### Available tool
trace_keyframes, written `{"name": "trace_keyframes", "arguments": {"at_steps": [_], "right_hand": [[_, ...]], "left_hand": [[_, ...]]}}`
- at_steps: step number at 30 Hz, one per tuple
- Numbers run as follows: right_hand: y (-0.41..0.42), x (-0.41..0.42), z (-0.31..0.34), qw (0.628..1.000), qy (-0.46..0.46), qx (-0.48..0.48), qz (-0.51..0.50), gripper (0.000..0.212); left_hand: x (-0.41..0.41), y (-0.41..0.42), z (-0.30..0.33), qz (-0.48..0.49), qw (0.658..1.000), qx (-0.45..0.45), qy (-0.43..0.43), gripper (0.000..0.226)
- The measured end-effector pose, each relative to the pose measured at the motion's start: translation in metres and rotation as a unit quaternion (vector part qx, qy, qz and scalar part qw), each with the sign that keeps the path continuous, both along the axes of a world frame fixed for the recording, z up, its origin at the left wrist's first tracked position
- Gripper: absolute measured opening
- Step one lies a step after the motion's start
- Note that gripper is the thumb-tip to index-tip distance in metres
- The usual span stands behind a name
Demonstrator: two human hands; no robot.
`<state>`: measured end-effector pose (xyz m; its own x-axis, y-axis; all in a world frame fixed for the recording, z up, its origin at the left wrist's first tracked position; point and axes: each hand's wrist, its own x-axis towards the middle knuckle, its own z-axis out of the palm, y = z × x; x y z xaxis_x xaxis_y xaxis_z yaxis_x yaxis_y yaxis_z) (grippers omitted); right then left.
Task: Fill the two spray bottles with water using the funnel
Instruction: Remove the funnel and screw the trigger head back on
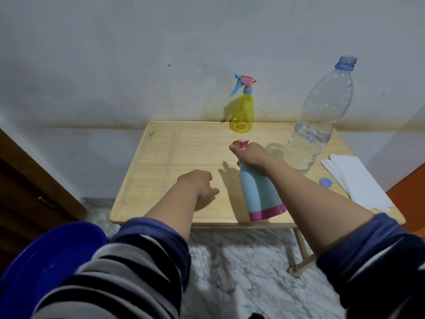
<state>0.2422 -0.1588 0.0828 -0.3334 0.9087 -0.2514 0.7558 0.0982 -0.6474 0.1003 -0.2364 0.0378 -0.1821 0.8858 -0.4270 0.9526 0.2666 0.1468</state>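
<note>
A light-blue spray bottle [261,192] with a pink base stands on the small wooden table [174,157]. My right hand [249,154] grips its pink spray head from above. My left hand [200,184] rests on the tabletop to the left of that bottle, fingers loosely curled, holding nothing. A yellow spray bottle [242,113] with a pink and blue trigger head stands at the table's far edge by the wall. A large clear water bottle [319,116], uncapped and partly filled, stands at the right. What looks like a clear funnel [274,149] lies behind my right hand, mostly hidden.
A blue bottle cap [325,182] lies near the right front, beside a stack of white tissues [358,180]. A blue plastic basin [46,256] sits at the lower left by my sleeve. A marble floor lies below the table, a wall right behind it.
</note>
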Motion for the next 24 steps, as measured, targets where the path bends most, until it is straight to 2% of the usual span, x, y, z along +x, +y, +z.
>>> {"name": "trace_keyframes", "arguments": {"at_steps": [8,14,24], "right_hand": [[0.005,0.000,-0.009,0.999,0.033,-0.007,-0.013,0.029],[-0.006,0.005,0.001,1.000,-0.011,-0.007,0.024,0.037],[0.014,0.017,-0.002,0.995,-0.083,0.041,-0.035,0.038]], "left_hand": [[0.000,0.000,-0.001,0.012,1.000,0.018,-0.010,0.061],[0.003,0.002,0.000,0.020,0.999,0.026,-0.020,0.059],[0.005,0.006,-0.001,0.019,0.999,0.017,-0.021,0.060]]}}
